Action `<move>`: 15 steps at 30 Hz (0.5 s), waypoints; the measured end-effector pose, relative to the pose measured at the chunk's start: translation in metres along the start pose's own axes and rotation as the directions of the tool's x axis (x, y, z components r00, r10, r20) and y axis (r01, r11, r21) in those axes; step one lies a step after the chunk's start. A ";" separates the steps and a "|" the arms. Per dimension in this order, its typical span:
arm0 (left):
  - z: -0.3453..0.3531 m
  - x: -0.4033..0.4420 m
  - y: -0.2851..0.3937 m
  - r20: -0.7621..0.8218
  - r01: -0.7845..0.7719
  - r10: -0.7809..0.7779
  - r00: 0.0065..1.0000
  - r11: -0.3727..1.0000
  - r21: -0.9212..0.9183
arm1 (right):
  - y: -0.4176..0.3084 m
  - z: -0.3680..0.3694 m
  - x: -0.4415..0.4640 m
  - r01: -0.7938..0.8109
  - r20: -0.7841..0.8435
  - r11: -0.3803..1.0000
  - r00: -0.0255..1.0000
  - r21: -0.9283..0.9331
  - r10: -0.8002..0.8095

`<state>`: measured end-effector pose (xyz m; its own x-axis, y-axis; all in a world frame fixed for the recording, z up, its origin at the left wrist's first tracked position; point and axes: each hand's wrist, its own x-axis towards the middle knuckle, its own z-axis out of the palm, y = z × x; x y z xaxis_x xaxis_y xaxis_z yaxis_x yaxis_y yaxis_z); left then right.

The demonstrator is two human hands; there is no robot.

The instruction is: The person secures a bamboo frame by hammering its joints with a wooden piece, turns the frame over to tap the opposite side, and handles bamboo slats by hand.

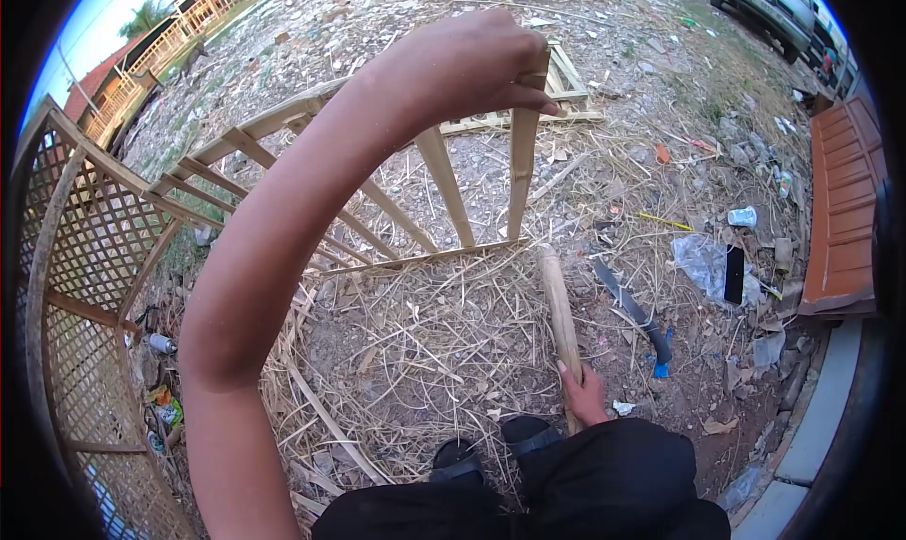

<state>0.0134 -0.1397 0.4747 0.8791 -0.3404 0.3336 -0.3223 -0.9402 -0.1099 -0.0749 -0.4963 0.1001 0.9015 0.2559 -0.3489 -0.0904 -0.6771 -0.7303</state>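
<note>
The single view looks out from the person's head, facing forward and steeply down; its wide lens bows the scene inside a dark round rim; the left arm [255, 248] passes closest, across the left half; the sandals [530, 436] sit low, almost underneath; the wooden frame [444, 186] spans the middle distance; the vehicle [769, 10] and building [92, 85] lie farthest.

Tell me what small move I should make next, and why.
Perhaps raise the wooden stick in your right hand toward the end slat of the slatted frame, since your left hand holds that slat's top and the stick's far end appears close to its foot.
</note>
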 end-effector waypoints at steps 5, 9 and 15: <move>-0.009 0.002 0.018 0.153 0.033 -0.023 0.988 0.998 -0.057 | -0.031 -0.010 -0.009 -0.123 0.087 0.990 0.989 0.071 0.117; -0.012 -0.001 0.029 0.227 0.039 -0.024 0.974 0.997 -0.061 | -0.015 -0.001 -0.001 -0.012 0.048 0.991 0.999 0.131 0.006; -0.017 -0.013 0.047 0.228 0.051 -0.040 0.973 0.998 -0.044 | -0.005 0.000 0.000 0.011 -0.001 0.984 1.000 0.176 -0.011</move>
<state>-0.0196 -0.1793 0.4814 0.9482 -0.2960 0.1153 -0.2919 -0.9551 -0.0510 -0.0741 -0.4933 0.1037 0.9030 0.2626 -0.3402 -0.1536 -0.5420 -0.8262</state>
